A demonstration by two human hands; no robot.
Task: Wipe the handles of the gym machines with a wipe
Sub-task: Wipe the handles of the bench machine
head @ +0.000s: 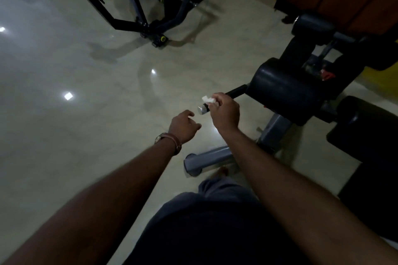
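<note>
Wiping step under way: right hand grips wipe around handle near its chrome end. Left hand loosely curled, holding nothing. Next, probably: slide wipe along grip toward pad.

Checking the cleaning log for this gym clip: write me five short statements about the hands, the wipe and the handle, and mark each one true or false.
1. The right hand holds the white wipe against the black handle. True.
2. The left hand grips the handle too. False: it hangs apart from the handle, holding nothing.
3. The handle ends in a shiny metal cap. True.
4. The wipe lies on the floor. False: the right hand pinches it at the handle.
5. A band sits on the left wrist. True.
</note>
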